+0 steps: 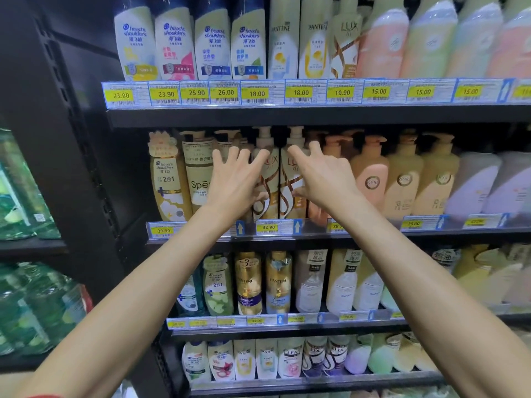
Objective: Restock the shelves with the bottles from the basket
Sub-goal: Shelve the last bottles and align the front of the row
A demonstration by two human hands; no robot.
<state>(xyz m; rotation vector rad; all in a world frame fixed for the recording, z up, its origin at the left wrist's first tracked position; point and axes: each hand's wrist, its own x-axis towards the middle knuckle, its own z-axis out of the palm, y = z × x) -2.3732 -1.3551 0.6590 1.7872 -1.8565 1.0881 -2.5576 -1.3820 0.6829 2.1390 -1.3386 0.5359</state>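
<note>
Head camera is looking at a shop rack, where both bare arms are reaching up toward twelve o'clock to the second shelf (373,234). Two cream pump bottles are standing upright there side by side, above the 32.90 price tag (268,227) at their six o'clock. The left hand (235,182) is spreading straight, released fingers across the left LUX bottle (271,179) and the bottle hidden at its nine o'clock, with the thumb lying low against the label. The right hand (324,176) is stretching its relaxed fingers over the right LUX bottle (287,176), its thumb pointing toward nine o'clock; neither hand is grasping anything, though the fingertips are possibly touching the plastic, since motion blur is softening the contact. A Head & Shoulders bottle (168,182) is standing at nine o'clock of the left hand, and a pink bottle (370,179) at three o'clock of the right.
</note>
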